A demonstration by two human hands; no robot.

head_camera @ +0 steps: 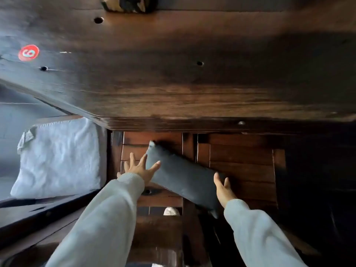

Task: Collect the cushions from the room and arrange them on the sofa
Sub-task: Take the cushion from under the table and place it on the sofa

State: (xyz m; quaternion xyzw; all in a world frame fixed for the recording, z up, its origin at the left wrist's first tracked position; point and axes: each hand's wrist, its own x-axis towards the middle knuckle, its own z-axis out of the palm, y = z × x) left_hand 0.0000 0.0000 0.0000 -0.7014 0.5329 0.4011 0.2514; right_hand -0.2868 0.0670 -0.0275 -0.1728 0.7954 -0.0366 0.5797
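We've got both hands spread wide on the dark cushion [183, 177], left hand [141, 167] on its far end, right hand [223, 186] at the near end, long axis diagonal between them.

The cushion [183, 178] is plain dark slate grey, unpatterned. Both sleeves [107, 218] are pale grey-green. The wood panel [192, 78] above is dark brown with streaky grain, reddish where light catches it; the slats [240, 162] below are red-brown. A round red sticker [28, 53] bears a white mark. At left, a white textured cloth [57, 157]
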